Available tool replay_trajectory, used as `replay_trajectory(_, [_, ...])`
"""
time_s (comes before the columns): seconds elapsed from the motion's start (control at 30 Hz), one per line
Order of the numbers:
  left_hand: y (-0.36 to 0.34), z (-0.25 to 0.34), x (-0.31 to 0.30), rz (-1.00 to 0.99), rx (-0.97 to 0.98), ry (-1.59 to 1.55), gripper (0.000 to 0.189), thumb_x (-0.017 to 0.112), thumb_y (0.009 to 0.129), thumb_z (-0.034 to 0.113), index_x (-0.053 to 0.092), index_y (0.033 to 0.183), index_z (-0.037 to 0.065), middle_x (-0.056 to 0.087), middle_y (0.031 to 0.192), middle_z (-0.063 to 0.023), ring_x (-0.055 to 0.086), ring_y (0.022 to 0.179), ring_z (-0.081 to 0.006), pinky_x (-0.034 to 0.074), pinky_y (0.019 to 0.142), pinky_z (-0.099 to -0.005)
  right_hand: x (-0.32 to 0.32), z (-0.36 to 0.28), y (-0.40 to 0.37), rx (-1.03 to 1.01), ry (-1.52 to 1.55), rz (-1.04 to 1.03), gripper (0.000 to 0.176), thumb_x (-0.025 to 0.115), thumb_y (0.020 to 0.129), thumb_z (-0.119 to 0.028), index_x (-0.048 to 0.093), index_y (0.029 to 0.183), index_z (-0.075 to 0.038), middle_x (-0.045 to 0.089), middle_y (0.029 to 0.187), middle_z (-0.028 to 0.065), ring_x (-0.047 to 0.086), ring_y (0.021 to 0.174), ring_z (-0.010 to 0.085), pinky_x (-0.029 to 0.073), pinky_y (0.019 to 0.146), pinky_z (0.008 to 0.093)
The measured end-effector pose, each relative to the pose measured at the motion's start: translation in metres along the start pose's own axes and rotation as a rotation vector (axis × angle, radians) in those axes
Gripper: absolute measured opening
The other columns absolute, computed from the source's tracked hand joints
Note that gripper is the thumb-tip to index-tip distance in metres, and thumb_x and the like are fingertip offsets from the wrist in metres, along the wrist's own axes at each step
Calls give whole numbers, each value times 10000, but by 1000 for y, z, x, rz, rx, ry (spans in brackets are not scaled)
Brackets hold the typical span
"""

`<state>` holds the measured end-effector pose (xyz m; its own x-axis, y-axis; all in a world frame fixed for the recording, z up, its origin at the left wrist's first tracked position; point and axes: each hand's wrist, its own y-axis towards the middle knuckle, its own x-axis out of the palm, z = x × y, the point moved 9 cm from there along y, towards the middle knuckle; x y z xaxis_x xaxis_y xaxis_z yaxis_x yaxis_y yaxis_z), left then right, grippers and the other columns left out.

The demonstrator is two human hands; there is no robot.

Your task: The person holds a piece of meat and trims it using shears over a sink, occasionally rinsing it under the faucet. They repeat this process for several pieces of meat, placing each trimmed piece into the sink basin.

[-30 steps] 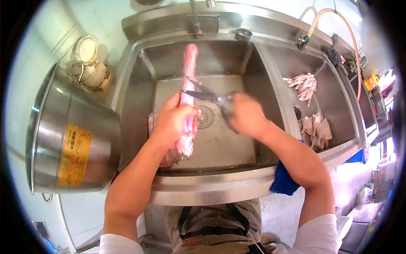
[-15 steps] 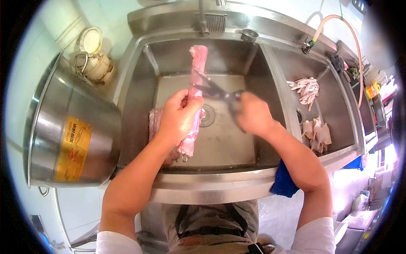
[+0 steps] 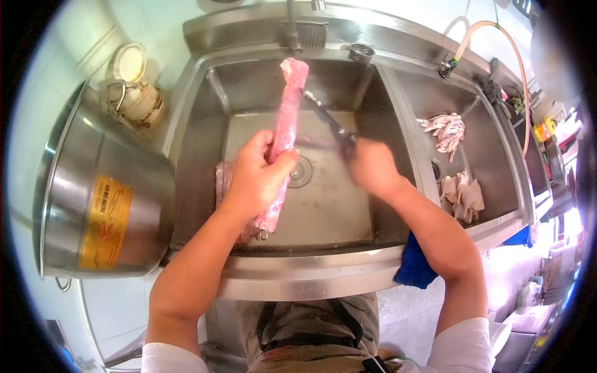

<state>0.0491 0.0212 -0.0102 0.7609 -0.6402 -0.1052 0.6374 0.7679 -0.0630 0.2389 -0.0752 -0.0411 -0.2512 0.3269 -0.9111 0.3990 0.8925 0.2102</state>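
Over the large sink basin point(image 3: 336, 217), a long pink strip of raw meat point(image 3: 288, 115) stands at a slight slant in my left hand point(image 3: 262, 177), fingers wrapped round its middle. A small metal ring point(image 3: 263, 235) shows at its lower end. My right hand point(image 3: 374, 165) is closed on the handles of dark scissors point(image 3: 333, 123). Their blades are spread, one tip beside the meat's upper right side and the other, blurred, pointing toward its middle. More meat point(image 3: 222, 177) lies in the basin at left, partly hidden behind my left hand and forearm.
A big steel pot point(image 3: 106, 205) with a yellow label stands at left. In the smaller right basin point(image 3: 410, 93) lie a pile of pale strips point(image 3: 446, 130) and some pale flat pieces point(image 3: 463, 198). A blue cloth point(image 3: 415, 264) hangs over the front edge, and a hose point(image 3: 519, 56) curves at right.
The meat has tilted, its lower end shifting left. The scissors have moved from across the meat to its right side, their blades opening wider.
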Motion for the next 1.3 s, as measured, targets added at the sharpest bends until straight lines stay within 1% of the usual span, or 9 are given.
replay_trajectory(0.13, [1,-3,2,0,105,-57,202,653,862,123,579,1028,36,637,863,-38,550,658,-91,452,564,-258,-16,-22,-6,-51,-40,90,207,621,756,-130,556,865,35,637,850,209,629,824,392,514,737,466])
replay_trajectory(0.23, [-2,6,5,-29,102,85,243,592,881,83,530,1092,-20,607,801,-27,516,628,-64,436,542,-264,-17,-24,-6,-154,-130,203,250,630,759,-140,543,907,42,634,860,205,636,847,367,522,742,456])
replay_trajectory(0.53, [-5,7,4,4,131,60,312,612,837,62,531,1126,-24,590,768,-32,514,597,-75,433,519,-274,1,-3,0,-166,-84,42,135,632,751,-123,576,778,-2,642,732,199,619,656,424,510,642,494])
replay_trajectory(0.63, [-5,-3,2,-12,-22,-59,332,614,811,41,526,1123,-30,585,767,-40,537,590,-94,443,513,-287,1,5,2,-59,9,32,159,630,741,-124,573,821,1,643,797,198,623,731,415,507,679,487])
replay_trajectory(0.77, [-5,0,2,-37,3,-53,310,608,799,30,533,1095,-25,586,774,-47,555,591,-114,452,514,-291,-15,-13,0,-89,-29,68,279,658,708,-136,542,906,23,605,900,206,601,879,388,495,774,463])
replay_trajectory(0.87, [-5,2,4,-43,1,-32,282,603,801,35,543,1071,-17,586,774,-49,550,585,-123,451,520,-294,-27,-24,-1,-190,-66,171,171,618,825,-171,589,888,-14,619,901,238,613,861,411,491,742,496])
replay_trajectory(0.97, [-5,3,1,-17,60,90,264,597,799,54,559,1052,-10,587,754,-80,543,574,-148,451,537,-316,-16,-23,-1,-287,-223,186,162,627,820,-165,586,840,-9,613,837,226,621,785,401,502,686,490])
replay_trajectory(1.03, [-5,8,-3,18,141,303,264,594,798,71,568,1049,-7,585,738,-105,538,567,-168,450,550,-333,-9,-17,1,-183,-220,92,207,653,756,-148,569,843,20,618,840,209,624,798,380,514,692,463])
replay_trajectory(1.3, [-4,5,-2,35,116,263,215,626,818,156,579,950,-7,581,716,-97,528,632,-138,449,599,-322,3,-5,-1,-128,-70,17,153,635,742,-113,570,771,22,633,783,212,623,746,394,515,662,474])
